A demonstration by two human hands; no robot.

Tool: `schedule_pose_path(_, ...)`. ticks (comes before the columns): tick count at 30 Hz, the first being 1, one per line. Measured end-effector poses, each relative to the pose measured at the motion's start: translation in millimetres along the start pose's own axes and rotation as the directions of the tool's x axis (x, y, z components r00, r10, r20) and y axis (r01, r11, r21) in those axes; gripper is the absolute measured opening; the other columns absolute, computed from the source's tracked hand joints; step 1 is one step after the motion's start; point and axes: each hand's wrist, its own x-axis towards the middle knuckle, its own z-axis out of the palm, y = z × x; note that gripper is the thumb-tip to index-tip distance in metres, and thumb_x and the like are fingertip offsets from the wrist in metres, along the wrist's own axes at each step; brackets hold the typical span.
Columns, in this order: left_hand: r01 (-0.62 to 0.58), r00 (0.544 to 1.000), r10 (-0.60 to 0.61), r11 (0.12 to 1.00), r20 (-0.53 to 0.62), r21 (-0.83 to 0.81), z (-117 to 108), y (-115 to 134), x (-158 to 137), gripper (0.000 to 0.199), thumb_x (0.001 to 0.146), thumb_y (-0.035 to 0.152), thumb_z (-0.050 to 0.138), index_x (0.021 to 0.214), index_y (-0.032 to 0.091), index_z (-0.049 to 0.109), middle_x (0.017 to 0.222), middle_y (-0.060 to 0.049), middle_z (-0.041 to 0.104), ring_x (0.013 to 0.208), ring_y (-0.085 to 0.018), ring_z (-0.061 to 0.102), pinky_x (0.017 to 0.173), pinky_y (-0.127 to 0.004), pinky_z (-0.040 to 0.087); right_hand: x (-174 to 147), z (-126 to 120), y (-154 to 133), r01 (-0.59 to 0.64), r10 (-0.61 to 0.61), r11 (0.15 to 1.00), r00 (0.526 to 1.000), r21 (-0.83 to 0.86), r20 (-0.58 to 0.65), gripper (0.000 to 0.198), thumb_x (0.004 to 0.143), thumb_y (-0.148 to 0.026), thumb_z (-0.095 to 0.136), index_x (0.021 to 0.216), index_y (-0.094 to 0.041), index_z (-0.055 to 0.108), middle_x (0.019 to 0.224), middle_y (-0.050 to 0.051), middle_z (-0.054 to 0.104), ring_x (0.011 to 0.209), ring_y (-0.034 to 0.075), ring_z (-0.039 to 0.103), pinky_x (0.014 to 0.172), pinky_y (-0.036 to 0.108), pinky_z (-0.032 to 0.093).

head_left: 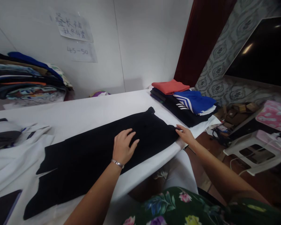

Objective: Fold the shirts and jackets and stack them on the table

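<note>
A long black garment (pixel 89 150) lies spread lengthwise over the white-covered table (pixel 84 118). Its left end parts at a short slit; whether it is a skirt or trousers I cannot tell. My left hand (pixel 124 147), with a bracelet at the wrist, rests palm down on the middle of the cloth, fingers apart. At the near corner of the garment's right end, my right hand (pixel 184 135) pinches the edge between thumb and fingers.
Folded clothes in red, blue and black (pixel 168 87) are stacked at the table's right end. White clothing (pixel 30 156) lies on the left, below a tall clothes pile (pixel 30 78). A plastic stool (pixel 259 147) stands at right, beneath a wall screen (pixel 262 53).
</note>
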Motion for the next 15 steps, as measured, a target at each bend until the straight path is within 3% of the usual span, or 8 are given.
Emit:
schedule_pose_path(3, -0.122, 0.984, 0.119, 0.992, 0.136, 0.017, 3.9, 3.6, -2.3, 0.034, 0.082, 0.034, 0.060, 0.115, 0.025, 0.061, 0.130, -0.008, 0.056, 0.124, -0.027, 0.045, 0.107, -0.049, 0.028, 0.5, 2.5, -6.4, -0.027, 0.029, 0.999, 0.999, -0.045, 0.039, 0.048, 0.081, -0.032, 0.054, 0.126, -0.017, 0.057, 0.126, 0.009, 0.061, 0.111, 0.023, 0.059, 0.098, 0.039, 0.045)
schedule_pose_path(6, -0.107, 0.966, 0.091, 0.993, 0.241, 0.055, 10.4, -0.4, -3.6, 0.035, 0.081, 0.032, 0.062, 0.115, 0.026, 0.061, 0.129, -0.008, 0.057, 0.124, -0.028, 0.046, 0.110, -0.053, 0.021, 3.3, 2.5, -10.2, 0.009, 0.001, 0.994, 0.996, -0.109, 0.085, 0.052, 0.076, -0.021, 0.054, 0.128, -0.019, 0.056, 0.131, 0.007, 0.057, 0.119, 0.023, 0.054, 0.104, 0.037, 0.040)
schedule_pose_path(10, -0.047, 0.963, 0.021, 0.995, 0.268, 0.093, 13.8, -5.3, -3.5, 0.031, 0.083, 0.032, 0.060, 0.113, 0.026, 0.062, 0.128, -0.007, 0.058, 0.122, -0.026, 0.048, 0.108, -0.052, 0.026, 6.1, 2.0, -7.2, 0.150, -0.124, 0.963, 0.984, -0.224, 0.124, 0.056, 0.072, -0.011, 0.051, 0.126, -0.018, 0.058, 0.126, 0.007, 0.060, 0.117, 0.022, 0.053, 0.104, 0.034, 0.038)
schedule_pose_path(15, -0.052, 0.960, 0.022, 0.994, 0.279, 0.100, 13.7, -6.3, -3.1, 0.028, 0.086, 0.032, 0.057, 0.113, 0.025, 0.062, 0.128, -0.007, 0.058, 0.122, -0.025, 0.048, 0.106, -0.050, 0.029, 7.4, 4.8, 2.5, 0.111, -0.105, 0.960, 0.994, -0.255, 0.038, 0.045, 0.074, -0.013, 0.048, 0.116, -0.021, 0.064, 0.116, 0.005, 0.066, 0.106, 0.022, 0.059, 0.094, 0.033, 0.045)
